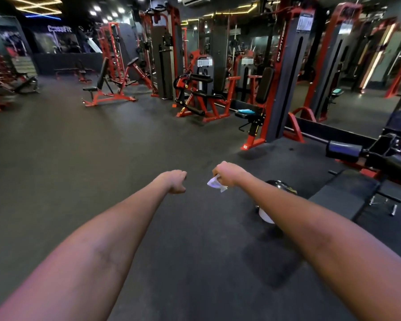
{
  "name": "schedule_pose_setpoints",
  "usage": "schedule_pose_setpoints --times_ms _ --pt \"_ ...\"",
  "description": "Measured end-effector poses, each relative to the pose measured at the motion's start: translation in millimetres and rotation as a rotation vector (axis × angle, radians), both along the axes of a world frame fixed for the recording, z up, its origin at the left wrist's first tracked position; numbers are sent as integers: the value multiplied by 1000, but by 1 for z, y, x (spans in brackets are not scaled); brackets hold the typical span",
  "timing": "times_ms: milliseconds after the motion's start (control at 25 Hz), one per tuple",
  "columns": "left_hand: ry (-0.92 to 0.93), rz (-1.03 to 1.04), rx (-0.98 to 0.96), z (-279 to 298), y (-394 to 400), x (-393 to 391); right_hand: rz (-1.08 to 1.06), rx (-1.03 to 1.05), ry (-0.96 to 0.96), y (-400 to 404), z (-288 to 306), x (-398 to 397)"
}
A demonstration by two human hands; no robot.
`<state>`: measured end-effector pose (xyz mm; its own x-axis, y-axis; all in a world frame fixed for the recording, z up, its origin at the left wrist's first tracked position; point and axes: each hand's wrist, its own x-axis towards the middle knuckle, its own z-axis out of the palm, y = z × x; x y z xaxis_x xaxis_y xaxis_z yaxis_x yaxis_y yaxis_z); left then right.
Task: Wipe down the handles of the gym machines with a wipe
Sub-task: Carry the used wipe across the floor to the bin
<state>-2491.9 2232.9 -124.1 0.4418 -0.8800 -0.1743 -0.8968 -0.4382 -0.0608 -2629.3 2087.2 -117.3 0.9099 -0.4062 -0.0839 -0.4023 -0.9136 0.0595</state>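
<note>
Both my arms reach forward over the dark rubber floor. My right hand [226, 173] grips a crumpled white wipe [215, 183] that hangs below its curled fingers. My left hand [175, 181] is curled into a fist and holds nothing. Red and black gym machines [202, 93] stand ahead along the mirrored wall, well beyond my hands. A padded black handle bar [344, 151] of a machine lies to the right, apart from both hands.
A black bench pad [347, 195] sits at the right. A dark and white round object [267, 214] lies on the floor under my right forearm. An adjustable bench [104, 89] stands at mid left. Open floor [79, 147] spreads to the left and ahead.
</note>
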Motion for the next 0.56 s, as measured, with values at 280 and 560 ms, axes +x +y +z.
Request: schedule_pose_setpoints --times_ms 280,560 --pt "-36 -11 7 12 -171 127 77 -28 -32 -165 13 133" --pt "-118 -108 85 -7 -350 248 24 -11 -23 -338 -3 242"
